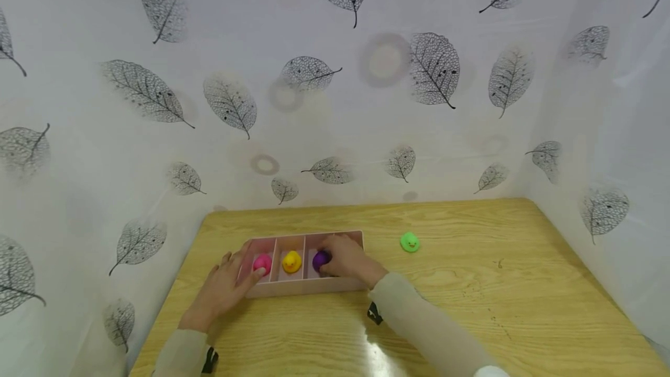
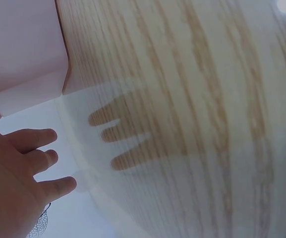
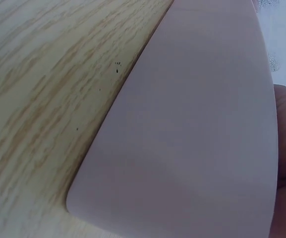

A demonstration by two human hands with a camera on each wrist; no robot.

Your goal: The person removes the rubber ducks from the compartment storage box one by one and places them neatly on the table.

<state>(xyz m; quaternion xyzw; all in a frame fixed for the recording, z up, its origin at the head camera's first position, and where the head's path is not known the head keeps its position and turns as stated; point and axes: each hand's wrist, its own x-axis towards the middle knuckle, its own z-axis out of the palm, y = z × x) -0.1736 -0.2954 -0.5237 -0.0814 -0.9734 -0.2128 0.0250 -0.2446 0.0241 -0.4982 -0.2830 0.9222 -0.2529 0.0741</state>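
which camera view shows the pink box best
The head view: the pink box sits fully in frame, its three compartments showing. The left wrist view catches only an outside corner; the right wrist view, only outer wall close up.

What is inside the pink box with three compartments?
In the pink box: left, a pink toy, slightly covered by the left hand; middle, a yellow toy duck; right, a purple toy held by the right hand, which hides part of it and whatever lies beneath.
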